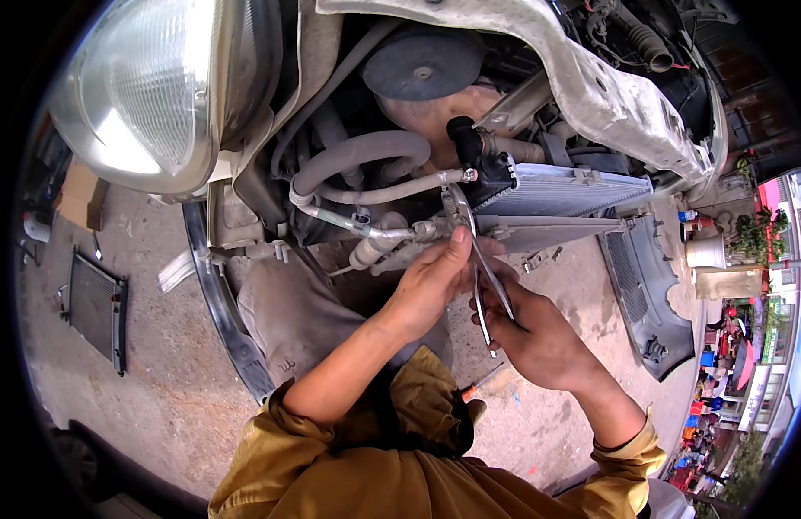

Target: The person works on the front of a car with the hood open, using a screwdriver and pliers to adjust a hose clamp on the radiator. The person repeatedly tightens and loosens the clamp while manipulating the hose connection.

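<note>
In my right hand (543, 333) I hold the long handles of silver pliers (479, 251), with my fingers curled around them. The jaws point up toward the end of a thin grey hose (392, 189) beside the radiator (569, 192); whether they grip it I cannot tell. Closed about the pliers near their middle is my left hand (430, 285), its thumb lying against the metal and its other fingers partly hidden behind. Just left of that thumb runs a metal pipe with a fitting (389, 232). A thicker curved hose (357, 156) loops above it.
A large headlight (149, 95) and the car's bare front frame (582, 69) surround the work area. On the ground lie a second radiator-like panel (96, 310) at left, a dark curved trim strip (214, 303), and a grey plastic panel (647, 294) at right. A white bucket (705, 252) stands farther right.
</note>
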A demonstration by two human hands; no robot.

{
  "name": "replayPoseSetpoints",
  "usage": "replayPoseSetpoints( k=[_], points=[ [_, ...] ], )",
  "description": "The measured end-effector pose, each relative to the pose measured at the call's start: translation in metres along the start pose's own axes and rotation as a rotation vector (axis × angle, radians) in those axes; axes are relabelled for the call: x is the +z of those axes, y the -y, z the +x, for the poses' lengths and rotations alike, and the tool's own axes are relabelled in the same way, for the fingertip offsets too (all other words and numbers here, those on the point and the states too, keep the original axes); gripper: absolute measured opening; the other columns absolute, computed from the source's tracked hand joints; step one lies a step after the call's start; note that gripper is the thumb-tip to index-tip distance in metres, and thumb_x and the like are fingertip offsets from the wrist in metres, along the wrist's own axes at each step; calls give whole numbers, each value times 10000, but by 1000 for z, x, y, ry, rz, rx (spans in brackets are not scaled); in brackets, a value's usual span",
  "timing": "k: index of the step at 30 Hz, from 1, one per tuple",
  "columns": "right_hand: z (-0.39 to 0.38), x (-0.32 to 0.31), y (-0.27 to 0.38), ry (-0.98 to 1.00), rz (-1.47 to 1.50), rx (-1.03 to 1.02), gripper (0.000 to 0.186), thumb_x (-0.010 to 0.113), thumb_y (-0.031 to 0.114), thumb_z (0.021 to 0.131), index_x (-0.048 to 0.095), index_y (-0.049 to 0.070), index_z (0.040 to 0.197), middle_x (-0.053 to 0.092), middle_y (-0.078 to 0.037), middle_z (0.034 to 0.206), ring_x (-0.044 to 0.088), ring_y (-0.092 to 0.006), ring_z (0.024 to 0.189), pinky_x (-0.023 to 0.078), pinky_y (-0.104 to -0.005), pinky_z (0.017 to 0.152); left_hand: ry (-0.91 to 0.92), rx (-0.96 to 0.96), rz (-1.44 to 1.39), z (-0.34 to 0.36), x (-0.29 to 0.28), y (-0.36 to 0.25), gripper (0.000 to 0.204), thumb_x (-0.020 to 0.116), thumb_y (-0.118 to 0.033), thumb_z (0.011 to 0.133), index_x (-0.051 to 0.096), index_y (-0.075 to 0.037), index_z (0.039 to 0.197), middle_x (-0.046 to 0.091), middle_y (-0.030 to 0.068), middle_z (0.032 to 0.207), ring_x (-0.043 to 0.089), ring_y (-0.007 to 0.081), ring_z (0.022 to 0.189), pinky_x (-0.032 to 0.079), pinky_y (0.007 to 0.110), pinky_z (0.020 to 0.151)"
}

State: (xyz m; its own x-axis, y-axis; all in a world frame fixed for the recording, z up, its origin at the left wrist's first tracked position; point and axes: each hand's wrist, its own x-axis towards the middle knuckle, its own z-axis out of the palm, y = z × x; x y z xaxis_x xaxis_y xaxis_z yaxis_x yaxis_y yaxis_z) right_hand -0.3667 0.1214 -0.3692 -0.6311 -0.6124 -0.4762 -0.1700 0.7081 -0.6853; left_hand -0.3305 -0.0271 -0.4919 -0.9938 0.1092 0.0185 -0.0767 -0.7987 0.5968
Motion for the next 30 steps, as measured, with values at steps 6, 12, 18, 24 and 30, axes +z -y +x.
replayPoseSetpoints(
  k=[6, 12, 18, 24, 30],
  points=[
    [-2, -2, 12, 5, -84, 14, 298, 532, 121, 944, 490, -87, 1153, 626, -373, 923, 601, -553, 960, 465, -573, 797, -4, 1, -19, -1, 1, 1, 662, 316, -573, 1075, 580, -8, 1298, 695, 197, 1155, 657, 286, 1130, 465, 411, 1004],
    [0, 0, 9, -16, -81, 4, 291, 532, 122, 939, 489, -88, 1135, 628, -371, 889, 607, -554, 928, 464, -580, 783, -11, 3, -44, 1, 1, 2, 658, 327, -579, 1070, 583, -16, 1293, 694, 206, 1156, 661, 290, 1125, 472, 403, 990],
    [1, 1, 8, -37, -138, -40, 311, 528, 119, 935, 483, -87, 1164, 629, -372, 906, 603, -558, 937, 466, -587, 798, -14, -3, -66, 1, -1, 2, 653, 334, -576, 1069, 584, -15, 1290, 693, 213, 1155, 667, 296, 1112, 478, 393, 982],
    [1, 6, 10, -76, -167, -65, 348, 518, 105, 935, 471, -83, 1224, 626, -382, 998, 593, -562, 996, 468, -583, 852, 9, 26, -60, 1, 1, 0, 666, 335, -593, 1061, 580, -21, 1297, 696, 206, 1153, 668, 290, 1106, 474, 399, 988],
    [5, 19, 3, -81, -48, 70, 387, 501, 92, 938, 442, -47, 1294, 633, -372, 1021, 599, -558, 1016, 465, -578, 871, -188, -9, 551, -6, 1, -20, 547, 463, -498, 1059, 654, -8, 1208, 708, 163, 1133, 683, 246, 1002, 511, 345, 880]
  ],
)
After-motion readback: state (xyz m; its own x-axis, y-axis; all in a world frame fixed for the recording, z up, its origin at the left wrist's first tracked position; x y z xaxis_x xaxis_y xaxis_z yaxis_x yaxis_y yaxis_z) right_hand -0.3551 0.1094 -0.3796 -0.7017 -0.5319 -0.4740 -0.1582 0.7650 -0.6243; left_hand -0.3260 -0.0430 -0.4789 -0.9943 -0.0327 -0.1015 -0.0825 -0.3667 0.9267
